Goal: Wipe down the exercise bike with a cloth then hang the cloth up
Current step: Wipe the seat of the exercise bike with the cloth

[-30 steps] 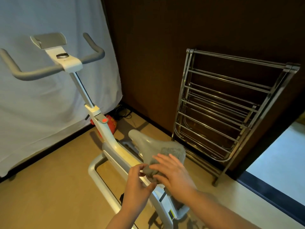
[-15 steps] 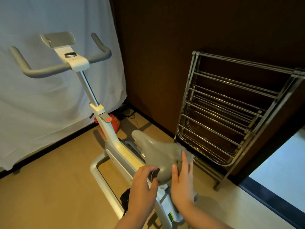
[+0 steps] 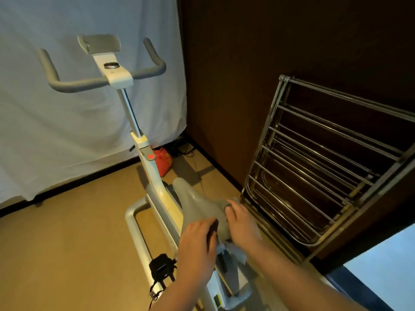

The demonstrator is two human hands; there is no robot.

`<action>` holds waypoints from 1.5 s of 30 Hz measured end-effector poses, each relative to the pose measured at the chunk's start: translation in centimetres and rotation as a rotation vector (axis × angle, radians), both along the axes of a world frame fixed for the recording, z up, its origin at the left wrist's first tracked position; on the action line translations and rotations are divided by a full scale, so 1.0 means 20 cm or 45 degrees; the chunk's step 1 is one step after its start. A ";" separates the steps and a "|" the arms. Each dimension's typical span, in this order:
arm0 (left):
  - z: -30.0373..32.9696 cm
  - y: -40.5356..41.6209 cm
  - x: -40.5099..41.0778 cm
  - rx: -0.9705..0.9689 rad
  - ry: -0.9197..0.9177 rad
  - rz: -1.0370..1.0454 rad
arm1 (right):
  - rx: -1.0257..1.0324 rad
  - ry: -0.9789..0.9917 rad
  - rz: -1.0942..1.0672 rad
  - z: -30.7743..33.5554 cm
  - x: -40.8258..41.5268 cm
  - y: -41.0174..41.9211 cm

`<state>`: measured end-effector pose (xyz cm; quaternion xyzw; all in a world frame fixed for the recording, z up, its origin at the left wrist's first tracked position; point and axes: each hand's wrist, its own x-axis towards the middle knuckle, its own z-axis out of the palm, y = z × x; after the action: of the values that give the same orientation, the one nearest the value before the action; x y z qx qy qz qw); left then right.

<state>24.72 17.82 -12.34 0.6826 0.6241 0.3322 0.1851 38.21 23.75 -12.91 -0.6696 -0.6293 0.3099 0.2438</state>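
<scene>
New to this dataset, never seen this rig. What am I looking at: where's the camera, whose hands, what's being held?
There is no robot: one wide-angle camera sits on a person's head, looking forward and down at bare hands. The white-framed exercise bike with grey handlebars stands on a tan floor. The left hand grips the rear of the grey padded saddle. The right hand presses a grey cloth against the saddle's right side. Beside it, a folded metal drying rack leans against the dark brown wall.
</scene>
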 end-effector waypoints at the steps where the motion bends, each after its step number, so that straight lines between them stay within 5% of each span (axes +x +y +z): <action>1: 0.01 0.01 0.00 -0.003 0.017 0.035 | -0.081 -0.060 0.024 0.02 -0.01 0.03; 5: 0.05 0.09 0.04 -0.032 0.091 0.230 | 0.006 -0.524 0.346 0.11 -0.04 -0.11; 11: 0.00 0.10 0.17 -0.031 0.352 0.450 | -0.231 -0.068 0.311 0.02 0.06 0.20; 16: -0.06 0.12 0.24 0.029 0.329 0.654 | 0.092 -0.148 0.383 -0.05 0.09 -0.04; 19: -0.08 0.14 0.28 0.062 0.466 0.736 | -0.055 0.090 0.344 -0.09 0.11 0.14; 21: -0.08 0.13 0.30 0.063 0.552 0.746 | -0.241 0.191 0.277 -0.06 0.10 0.24; 27: -0.02 0.22 0.28 0.038 0.583 0.642 | -0.037 0.188 0.408 -0.09 0.13 0.14; 31: -0.03 0.24 0.28 0.082 0.599 0.563 | -0.381 0.369 0.214 -0.08 0.12 0.27; 36: -0.05 0.24 0.26 0.040 0.515 0.533 | -0.136 0.471 0.111 -0.07 0.10 -0.03; 40: -0.04 0.22 0.25 0.025 0.464 0.522 | -0.388 0.585 -0.055 -0.11 0.10 0.23; 45: -0.04 0.21 0.24 0.093 0.189 0.530 | -0.050 0.017 0.430 -0.06 0.11 0.09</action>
<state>29.49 22.01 -13.23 0.5677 0.7511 0.3345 0.0412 40.41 25.55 -14.12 -0.5571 -0.7251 0.3630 0.1792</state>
